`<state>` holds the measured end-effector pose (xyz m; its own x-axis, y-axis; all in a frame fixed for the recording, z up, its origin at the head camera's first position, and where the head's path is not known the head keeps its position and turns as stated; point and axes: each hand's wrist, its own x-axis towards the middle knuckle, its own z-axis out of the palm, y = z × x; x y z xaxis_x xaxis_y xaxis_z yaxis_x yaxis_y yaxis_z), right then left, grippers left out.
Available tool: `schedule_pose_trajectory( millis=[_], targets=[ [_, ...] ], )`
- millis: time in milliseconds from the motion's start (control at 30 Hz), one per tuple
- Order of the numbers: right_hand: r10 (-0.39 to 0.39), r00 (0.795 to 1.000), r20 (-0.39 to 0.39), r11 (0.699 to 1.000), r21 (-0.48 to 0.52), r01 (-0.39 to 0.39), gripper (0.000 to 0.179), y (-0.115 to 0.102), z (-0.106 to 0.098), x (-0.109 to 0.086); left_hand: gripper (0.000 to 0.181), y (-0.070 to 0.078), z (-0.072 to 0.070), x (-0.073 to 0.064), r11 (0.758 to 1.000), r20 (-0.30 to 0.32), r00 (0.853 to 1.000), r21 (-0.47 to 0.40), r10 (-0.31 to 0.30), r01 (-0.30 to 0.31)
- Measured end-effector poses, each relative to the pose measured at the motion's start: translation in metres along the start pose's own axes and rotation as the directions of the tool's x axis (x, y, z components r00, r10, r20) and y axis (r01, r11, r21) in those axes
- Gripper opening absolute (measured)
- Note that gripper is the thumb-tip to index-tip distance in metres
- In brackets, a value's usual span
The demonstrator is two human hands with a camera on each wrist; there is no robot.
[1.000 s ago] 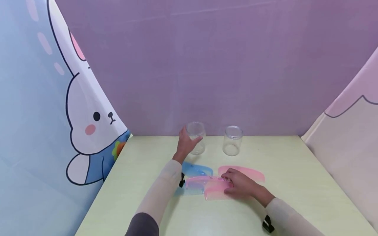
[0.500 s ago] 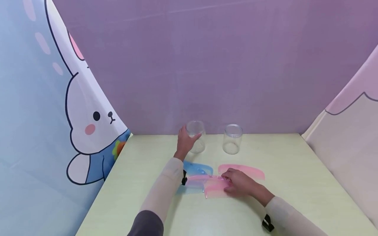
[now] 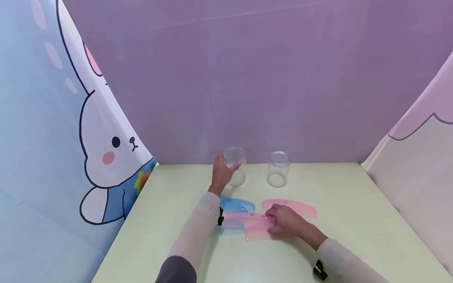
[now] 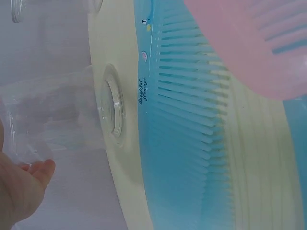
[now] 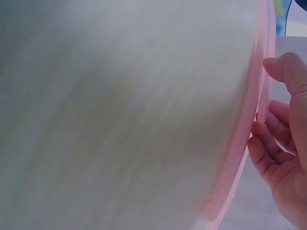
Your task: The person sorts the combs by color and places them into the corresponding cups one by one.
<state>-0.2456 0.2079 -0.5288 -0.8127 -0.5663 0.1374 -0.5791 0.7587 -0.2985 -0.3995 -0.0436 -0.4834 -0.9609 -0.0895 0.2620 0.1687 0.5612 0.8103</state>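
Observation:
My left hand [image 3: 221, 173] grips a clear jar [image 3: 236, 157] from its left side, thumb in front and fingers behind. The left wrist view shows fingertips [image 4: 44, 171] against the see-through wall of this jar. In my right hand [image 3: 287, 221] one end of a pink comb [image 3: 244, 215] is pinched between thumb and fingers. That comb reaches left over a lower blue comb [image 3: 230, 229] and a lower pink comb [image 3: 257, 232] on the table. Farther back lie another blue comb [image 3: 236, 204] and another pink comb [image 3: 291, 206]. My right hand partly hides the lower pink comb.
A second clear jar [image 3: 278, 169] stands upright to the right of the gripped one. Behind both rises a purple backdrop [image 3: 226, 78] at the back edge of the pale table [image 3: 347, 220]. Printed cloth walls flank the left and right sides.

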Motion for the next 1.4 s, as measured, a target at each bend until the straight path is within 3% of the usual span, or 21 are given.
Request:
schedule_pose_trajectory(
  millis=[533,1000,1400],
  targets=[
    [-0.028,0.998,-0.048,0.999,-0.041,0.026,0.036,0.003,-0.001,0.000,0.091,-0.002,-0.002,0.001,1.000,0.004,1.000,-0.004,-0.001,0.001],
    [-0.083,0.987,-0.134,0.996,-0.045,0.078,0.035,0.017,-0.023,-0.001,0.093,-0.004,-0.004,0.002,1.000,0.038,0.999,0.012,0.019,-0.020],
    [-0.021,0.970,-0.242,1.000,-0.027,0.014,0.035,0.034,-0.052,0.009,0.094,0.000,-0.003,0.001,1.000,0.052,0.999,0.008,0.001,-0.001]
  ],
)
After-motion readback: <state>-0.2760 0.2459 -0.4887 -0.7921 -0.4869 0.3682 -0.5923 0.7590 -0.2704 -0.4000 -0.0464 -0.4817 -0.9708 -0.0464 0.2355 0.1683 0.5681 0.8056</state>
